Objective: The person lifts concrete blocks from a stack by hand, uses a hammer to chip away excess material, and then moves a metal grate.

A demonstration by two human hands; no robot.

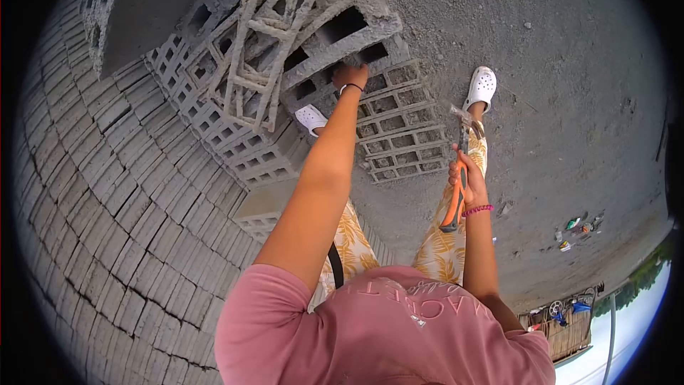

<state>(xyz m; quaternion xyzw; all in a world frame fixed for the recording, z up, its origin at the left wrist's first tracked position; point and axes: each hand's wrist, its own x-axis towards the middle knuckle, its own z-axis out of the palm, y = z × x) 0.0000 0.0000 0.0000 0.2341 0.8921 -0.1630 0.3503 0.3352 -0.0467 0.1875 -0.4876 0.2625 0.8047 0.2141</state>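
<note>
My left hand (349, 77), with a dark band at the wrist, is closed on the edge of a grey hollow concrete block (349, 44); part of its fingers is hidden there. In my right hand (472, 180) I hold a claw hammer (454, 203) by its orange and black handle, with the metal head pointing away from me. Right beside my left hand, several hollow blocks (402, 128) stand in a row with their openings facing up. A pile of broken, frame-like block pieces (260, 50) lies to the left of that hand.
Long stacks of grey blocks (121, 192) fill the left side. My feet, in white clogs (483, 84), straddle the row of blocks. Grey gravelly ground (570, 100) stretches to the right, with scattered litter (566, 246). A wooden structure (570, 335) stands at the lower right.
</note>
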